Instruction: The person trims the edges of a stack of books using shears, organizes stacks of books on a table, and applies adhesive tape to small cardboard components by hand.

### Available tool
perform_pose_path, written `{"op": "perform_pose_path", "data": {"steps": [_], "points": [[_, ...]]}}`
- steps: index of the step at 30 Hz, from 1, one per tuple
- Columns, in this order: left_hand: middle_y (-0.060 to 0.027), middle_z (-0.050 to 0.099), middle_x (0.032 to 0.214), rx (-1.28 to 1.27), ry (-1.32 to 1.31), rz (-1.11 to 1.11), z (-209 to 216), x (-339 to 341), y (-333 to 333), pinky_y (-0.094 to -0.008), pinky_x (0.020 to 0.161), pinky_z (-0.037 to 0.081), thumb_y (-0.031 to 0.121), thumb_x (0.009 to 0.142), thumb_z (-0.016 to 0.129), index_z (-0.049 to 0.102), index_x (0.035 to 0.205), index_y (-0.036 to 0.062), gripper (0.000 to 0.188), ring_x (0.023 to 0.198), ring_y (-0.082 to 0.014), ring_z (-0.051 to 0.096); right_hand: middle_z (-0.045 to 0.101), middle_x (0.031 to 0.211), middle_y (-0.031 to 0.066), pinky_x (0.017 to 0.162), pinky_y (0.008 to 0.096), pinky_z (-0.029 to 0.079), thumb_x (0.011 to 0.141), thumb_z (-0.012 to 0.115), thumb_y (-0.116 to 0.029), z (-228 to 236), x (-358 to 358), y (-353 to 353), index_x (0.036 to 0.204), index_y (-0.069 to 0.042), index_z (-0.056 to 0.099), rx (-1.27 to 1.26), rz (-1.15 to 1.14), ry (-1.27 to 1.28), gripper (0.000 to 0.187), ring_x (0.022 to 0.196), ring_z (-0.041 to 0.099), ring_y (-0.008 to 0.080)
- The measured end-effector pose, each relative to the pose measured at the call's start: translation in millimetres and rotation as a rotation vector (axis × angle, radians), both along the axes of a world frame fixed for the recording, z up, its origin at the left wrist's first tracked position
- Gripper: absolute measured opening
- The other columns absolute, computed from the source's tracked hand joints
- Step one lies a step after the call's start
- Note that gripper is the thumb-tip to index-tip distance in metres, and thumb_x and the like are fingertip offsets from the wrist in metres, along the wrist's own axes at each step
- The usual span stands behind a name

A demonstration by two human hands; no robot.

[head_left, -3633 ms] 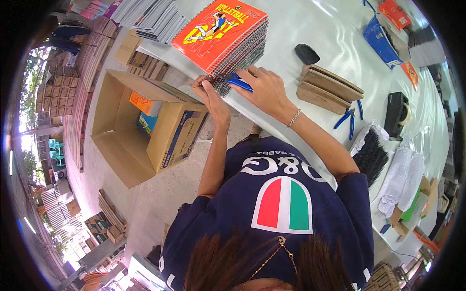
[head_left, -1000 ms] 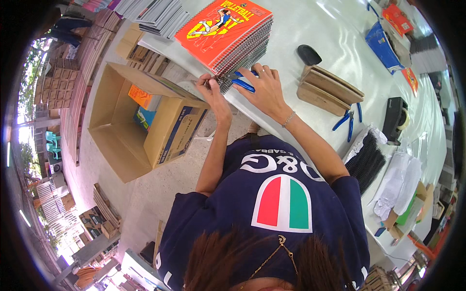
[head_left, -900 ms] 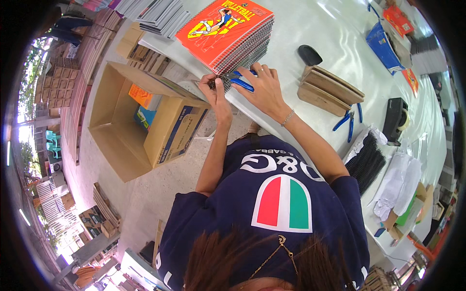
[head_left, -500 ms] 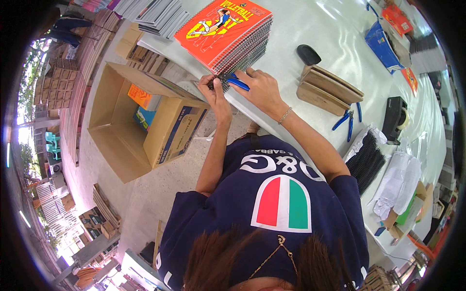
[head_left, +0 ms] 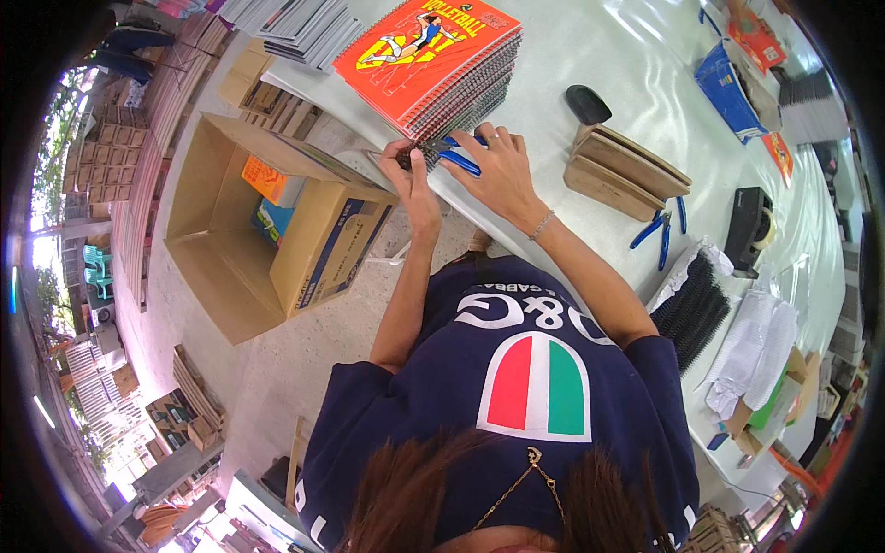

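A stack of spiral notebooks with orange-red covers lies at the table's near edge, its wire spirals facing right and toward me. At its near corner, my left hand pinches the end of a dark wire spiral. Blue-handled cutting pliers are in my right hand, with their jaws against the wire by my left fingertips. The plier handles are spread apart. Exactly where the jaws meet the wire is too small to make out.
An open cardboard box holding notebooks stands left of the table. Rightward on the table are a black computer mouse, a wooden holder, more blue-handled pliers, a tape dispenser and black spiral coils. Grey stacks stand behind left.
The plier handles have opened wider, and my right fingers have loosened and straightened around them. The jaws now show by the wire. My left hand stays nearly in place.
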State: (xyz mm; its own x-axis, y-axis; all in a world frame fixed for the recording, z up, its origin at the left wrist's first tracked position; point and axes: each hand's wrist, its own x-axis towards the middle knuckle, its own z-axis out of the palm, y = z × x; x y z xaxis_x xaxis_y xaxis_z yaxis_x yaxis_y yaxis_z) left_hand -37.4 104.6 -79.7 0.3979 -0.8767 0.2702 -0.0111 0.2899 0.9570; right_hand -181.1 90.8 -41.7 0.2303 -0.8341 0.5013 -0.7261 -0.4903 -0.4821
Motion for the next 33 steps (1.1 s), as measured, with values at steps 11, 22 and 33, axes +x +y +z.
{"op": "perform_pose_path", "data": {"steps": [11,22,33], "points": [[-0.0091,0.041,0.118,0.001,-0.076,0.058,1.1,-1.5,-1.6,-0.0324,0.099,0.033,0.021,0.104,0.046,0.044,0.122,-0.0004,0.028,0.11,-0.0175,0.042,0.064,0.079,0.0077,0.06,0.0382,0.052,0.087,0.069,-0.037,-3.5,7.9,-1.8,0.105,-0.011,0.068,0.111,0.054,-0.058,0.032,0.069,0.064,0.0275],[-0.0078,0.044,0.121,-0.011,0.102,0.047,0.3,-7.3,1.8,-0.0312,0.1,0.034,0.025,0.105,0.047,0.041,0.127,0.0029,0.031,0.111,-0.0156,0.044,0.059,0.097,0.0099,0.075,0.0404,0.04,0.084,0.07,-0.04,-5.0,-0.9,2.2,0.112,-0.014,0.067,-0.007,-0.013,0.012,0.039,0.089,0.057,0.0261],[-0.0068,0.045,0.118,0.04,-0.026,0.019,-8.8,-1.6,1.6,-0.031,0.097,0.036,0.022,0.105,0.047,0.042,0.125,0.0034,0.027,0.107,-0.0137,0.044,0.063,0.083,0.0087,0.065,0.0387,0.051,0.087,0.069,-0.038,-10.7,4.6,0.0,0.112,-0.012,0.068,0.115,0.047,-0.03,0.036,0.074,0.065,0.0274]]}}
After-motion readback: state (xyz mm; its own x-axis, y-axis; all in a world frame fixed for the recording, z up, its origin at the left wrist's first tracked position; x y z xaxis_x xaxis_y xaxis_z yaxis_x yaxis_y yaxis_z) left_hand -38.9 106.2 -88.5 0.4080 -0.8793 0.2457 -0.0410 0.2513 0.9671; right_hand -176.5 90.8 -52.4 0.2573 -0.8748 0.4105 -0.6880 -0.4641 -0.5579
